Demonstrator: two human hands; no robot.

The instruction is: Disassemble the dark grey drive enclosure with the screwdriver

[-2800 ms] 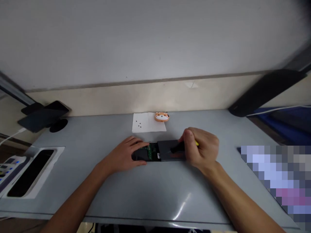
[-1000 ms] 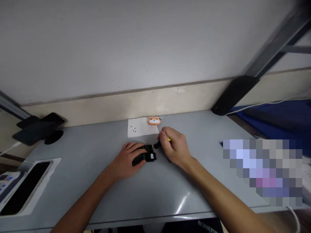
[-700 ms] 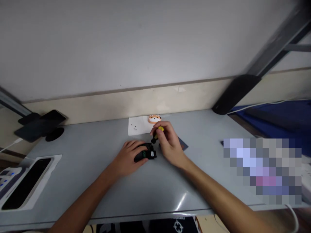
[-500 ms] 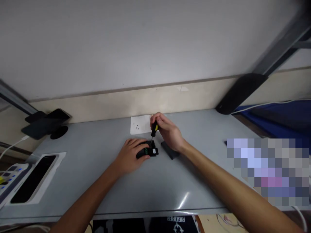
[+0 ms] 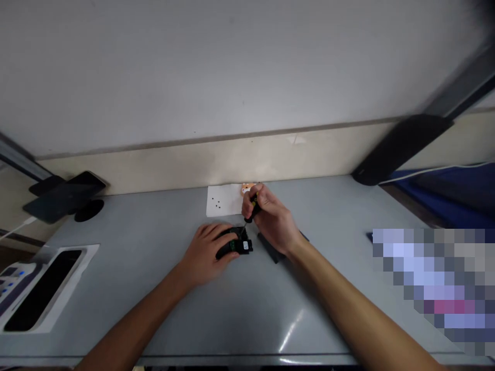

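A small black device with a green circuit board and a white label lies on the grey table. My left hand is closed around its left part, thumb at the near edge and fingers over the top. In my right hand is a black and yellow screwdriver, tilted, its shaft pointing down at the device's open interior. Where exactly the tip sits is too small to tell. A flat dark piece rests on the table, partly beneath my right hand.
Behind the device, white paper holds several tiny dark screws and an orange-and-white item. A phone lies at left, near a power strip and a device on a stand. A black speaker-like object stands back right.
The screwdriver leans more to the right, and my right hand has shifted slightly right and down. More of the orange-and-white item shows. The camera view has shifted a little.
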